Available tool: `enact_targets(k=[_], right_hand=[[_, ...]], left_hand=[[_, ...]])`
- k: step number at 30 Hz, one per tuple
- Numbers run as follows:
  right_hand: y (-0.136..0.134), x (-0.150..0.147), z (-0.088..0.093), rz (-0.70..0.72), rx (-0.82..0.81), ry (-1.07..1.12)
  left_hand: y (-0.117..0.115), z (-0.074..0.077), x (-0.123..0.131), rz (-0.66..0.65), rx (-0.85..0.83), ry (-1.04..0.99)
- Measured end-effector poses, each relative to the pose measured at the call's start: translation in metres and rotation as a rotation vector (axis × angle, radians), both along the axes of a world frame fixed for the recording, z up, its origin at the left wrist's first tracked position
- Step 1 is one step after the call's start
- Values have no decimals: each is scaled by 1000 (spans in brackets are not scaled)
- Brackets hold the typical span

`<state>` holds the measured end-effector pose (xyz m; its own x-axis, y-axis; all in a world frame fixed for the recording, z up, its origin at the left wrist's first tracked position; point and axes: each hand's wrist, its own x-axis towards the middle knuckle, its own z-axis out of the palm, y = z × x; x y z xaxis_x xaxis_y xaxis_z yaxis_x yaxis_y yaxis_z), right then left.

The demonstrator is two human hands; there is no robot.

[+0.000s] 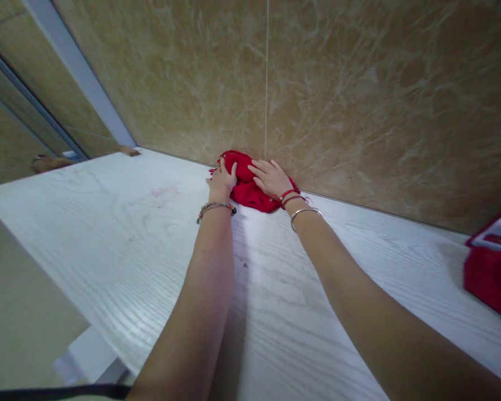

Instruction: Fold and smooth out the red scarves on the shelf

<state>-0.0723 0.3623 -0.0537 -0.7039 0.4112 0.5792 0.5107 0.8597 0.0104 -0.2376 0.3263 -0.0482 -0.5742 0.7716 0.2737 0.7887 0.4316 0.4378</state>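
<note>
A bunched red cloth (256, 196) with some fringe at its left edge lies on the white wood-grain tabletop (150, 250), up against the wall. My left hand (222, 181) rests on the left side of the cloth, thumb and fingers apart. On its upper right part lies my right hand (271, 177), its fingers stretched out and pointing left. Both arms reach far forward. A beaded bracelet is on the left wrist; red cords and a silver bangle are on the right. The underside of the cloth is hidden.
A brown marbled wall (359, 100) rises along the table's back edge. At the far right stands a red object (490, 278) with a pale inside, cut off by the frame. A small brown block (129, 151) sits at the back left corner. Faint reddish marks show left of the cloth.
</note>
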Motion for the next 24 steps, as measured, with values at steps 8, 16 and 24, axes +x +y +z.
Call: enact_targets(k=[8, 16, 24], right_hand=[[-3, 23, -10, -17, -332, 475], [-23, 51, -9, -300, -672, 773], [-62, 89, -8, -468, -740, 782]], left_hand=[[-13, 0, 6, 39, 69, -42], [-40, 5, 22, 100, 131, -86], [-83, 2, 47, 67, 155, -78]])
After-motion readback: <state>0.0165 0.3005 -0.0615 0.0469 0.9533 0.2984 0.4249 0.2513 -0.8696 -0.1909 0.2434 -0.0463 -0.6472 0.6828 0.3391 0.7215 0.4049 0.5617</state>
